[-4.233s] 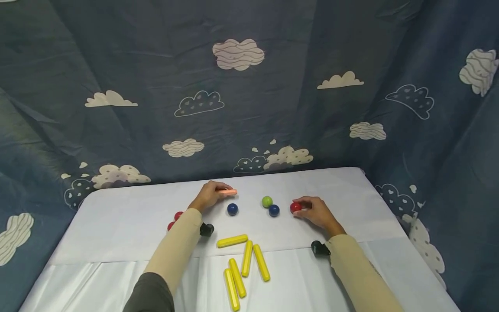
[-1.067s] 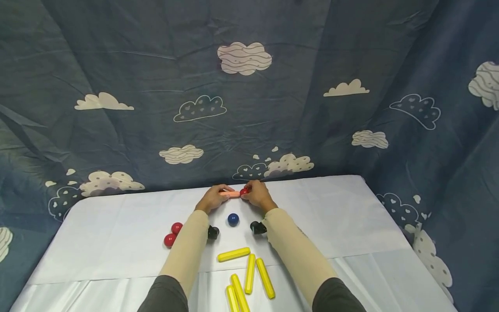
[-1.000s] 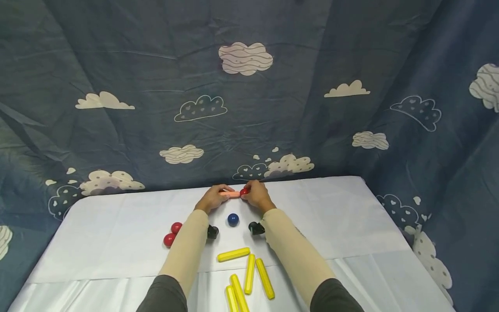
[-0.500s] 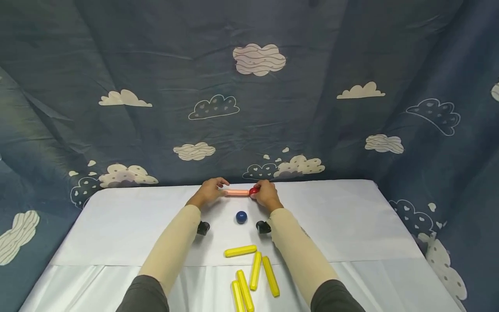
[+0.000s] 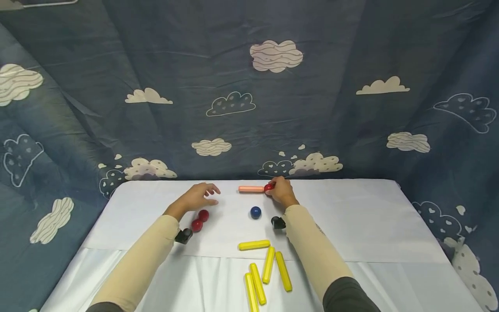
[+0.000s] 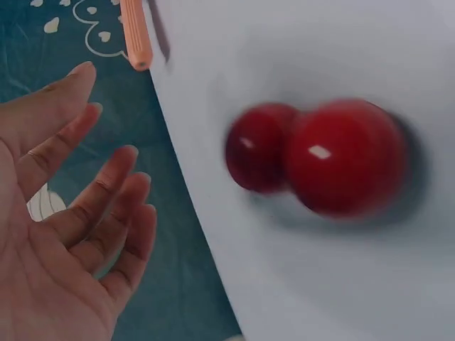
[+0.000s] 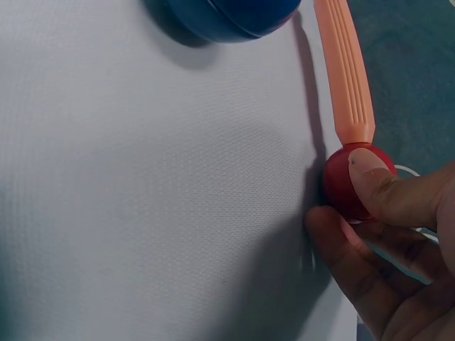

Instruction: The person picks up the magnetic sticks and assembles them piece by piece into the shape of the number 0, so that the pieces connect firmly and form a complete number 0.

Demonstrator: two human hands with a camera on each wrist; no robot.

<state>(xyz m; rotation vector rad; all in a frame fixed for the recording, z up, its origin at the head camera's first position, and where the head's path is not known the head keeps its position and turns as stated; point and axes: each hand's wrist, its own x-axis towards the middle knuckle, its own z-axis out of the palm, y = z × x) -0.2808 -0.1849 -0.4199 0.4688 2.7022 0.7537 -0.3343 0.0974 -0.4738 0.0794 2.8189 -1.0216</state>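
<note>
By the far edge of the tabletop point(image 5: 351, 212), the right hand point(image 5: 283, 192) pinches a red ball point(image 5: 268, 188) touching an orange stick point(image 5: 251, 189); the left hand point(image 5: 194, 197) holds nothing. Loosening the pinch could let the ball roll off.

Dk blue backdrop point(image 5: 312, 117) w/ pale cloud prints point(image 5: 276, 56) hangs behind white-covered tbl point(image 5: 351, 225).

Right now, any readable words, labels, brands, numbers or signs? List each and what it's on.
None can be read.
Right sleeve: small dark mark, too small to tell whether it is lettering.
Backdrop: printed clouds, no words visible.
Orange stick and the red ball at its end: none visible.
</note>
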